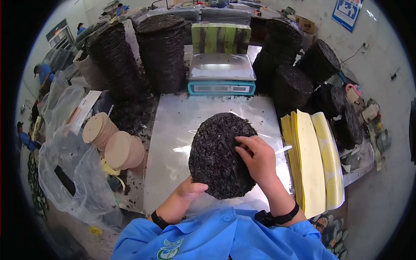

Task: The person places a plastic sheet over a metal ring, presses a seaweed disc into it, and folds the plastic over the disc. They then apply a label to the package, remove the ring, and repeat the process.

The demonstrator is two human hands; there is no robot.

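A dark round cake of dried seaweed is held tilted above the metal tabletop, its broad face toward me. My left hand grips its lower left edge, with the thumb on the face and the other fingers hidden behind. On the right part of the face, my right hand has thumb and forefinger bent close together in a pinch. Whether something small sits between those fingertips I cannot make out. The shiny metal tabletop lies beneath both hands.
A scale stands behind the work area. Tall seaweed stacks rise at both sides. Round paper discs and a plastic bag are on the left, yellow paper sheets with round labels on the right. Several co-workers are far left.
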